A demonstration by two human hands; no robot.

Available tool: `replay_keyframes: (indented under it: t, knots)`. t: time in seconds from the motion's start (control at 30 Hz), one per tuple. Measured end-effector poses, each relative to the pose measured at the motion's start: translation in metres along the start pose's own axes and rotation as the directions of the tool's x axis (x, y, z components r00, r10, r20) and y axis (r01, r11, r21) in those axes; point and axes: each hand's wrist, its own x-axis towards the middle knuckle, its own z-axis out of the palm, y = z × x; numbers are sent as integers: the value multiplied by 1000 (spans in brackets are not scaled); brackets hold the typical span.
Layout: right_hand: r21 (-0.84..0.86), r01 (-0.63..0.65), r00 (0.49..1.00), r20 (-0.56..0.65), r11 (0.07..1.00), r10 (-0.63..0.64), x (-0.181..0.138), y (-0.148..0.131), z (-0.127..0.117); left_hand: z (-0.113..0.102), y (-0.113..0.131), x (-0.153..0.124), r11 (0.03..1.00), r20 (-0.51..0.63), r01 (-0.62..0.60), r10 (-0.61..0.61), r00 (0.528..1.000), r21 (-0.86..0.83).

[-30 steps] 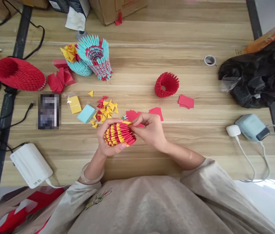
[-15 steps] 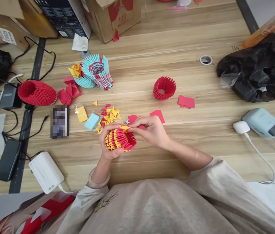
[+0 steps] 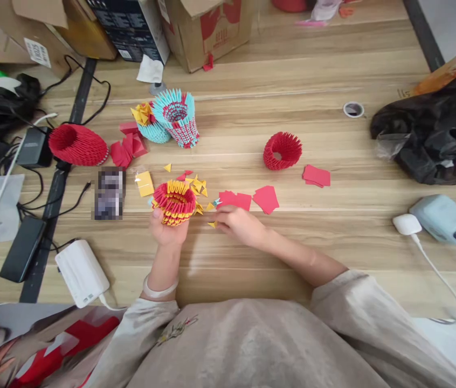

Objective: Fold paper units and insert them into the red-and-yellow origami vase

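Note:
My left hand [image 3: 168, 231] is closed around the lower side of a red and yellow folded-paper vase [image 3: 174, 207], tilted so its round opening faces up. To its right, my right hand [image 3: 239, 225] pinches a small yellow paper triangle [image 3: 212, 224] by its fingertips, apart from the vase. Loose yellow triangles [image 3: 199, 186] and a few red ones lie behind and beside the vase, which partly hides them. Red paper slips [image 3: 234, 200] rest just behind my right hand, with another red stack [image 3: 266, 199] to their right.
A red paper ring [image 3: 282, 151], a blue and red paper vase [image 3: 178, 119] and a red paper piece [image 3: 78, 144] stand farther back. Cardboard boxes [image 3: 212, 35] line the far edge. A black bag [image 3: 446, 129] lies right; a white power bank [image 3: 82, 274] and cables lie left.
My left hand has moved the vase left and turned its opening upward. My right hand has come away from the vase rim and dropped slightly, a yellow triangle at its fingertips. The view has shifted.

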Motion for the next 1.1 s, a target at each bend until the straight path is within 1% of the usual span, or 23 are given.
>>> replay_keyframes:
  t: [0.03, 0.07, 0.13, 0.17, 0.23, 0.3, 0.37, 0.4, 0.47, 0.5, 0.57, 0.67, 0.77, 0.83, 0.93, 1.03, 1.1]
  knots:
    - [-81, -12, 998, 64, 997, 17, 1, 1, 4, 2, 1, -1, 1000, -33, 13, -14, 999, -17]
    - [-141, -19, 994, 101, 990, 34, 3, 2, 7, 4, 0, -2, 999, -60, 20, -22, 998, -32]
    - [-206, -10, 992, 121, 979, 35, 5, 4, 12, 7, -1, -3, 998, -85, 37, -42, 995, -56]
    - [-208, 7, 993, 114, 978, 17, 5, 5, 13, 8, -2, -3, 997, -87, 53, -59, 995, -63]
    - [-144, 67, 995, 82, 987, -55, 5, 6, 13, 7, -3, -4, 995, -79, 73, -78, 994, -63]
    - [-28, 123, 992, 5, 992, -123, 3, 6, 11, 5, -4, -3, 996, -71, 73, -77, 995, -58]
    - [116, 139, 985, -118, 983, -125, 0, 5, 6, 4, -3, -4, 996, -56, 73, -77, 995, -55]
    - [196, 133, 977, -189, 971, -96, -1, 4, 3, 4, -2, -5, 995, -44, 79, -82, 996, -56]
    - [344, 129, 949, -316, 930, -15, -4, 2, -6, 5, -1, -6, 993, -13, 100, -101, 995, -56]
    - [398, 138, 932, -361, 907, 17, -6, 0, -11, 5, -1, -7, 992, 8, 113, -112, 994, -55]
    - [447, 166, 907, -418, 879, 42, -8, -2, -21, 7, -1, -10, 989, 70, 135, -131, 989, -56]
    - [430, 188, 901, -433, 883, 19, -11, -5, -32, 7, -1, -12, 984, 214, 160, -141, 967, -75]
    - [395, 151, 912, -410, 906, 27, -12, -6, -35, 8, -1, -13, 982, 353, 177, -141, 925, -72]
    - [388, 125, 913, -405, 913, 47, -13, -6, -34, 9, 0, -13, 978, 409, 201, -161, 898, -58]
    - [389, 106, 905, -420, 915, 73, -14, -7, -32, 12, 2, -13, 968, 438, 248, -213, 873, -24]
    - [418, 110, 890, -445, 902, 97, -14, -8, -29, 14, 4, -14, 966, 430, 260, -236, 871, 4]
    - [488, 121, 893, -433, 864, 120, -13, -8, -27, 14, 5, -14, 968, 421, 249, -228, 878, 6]
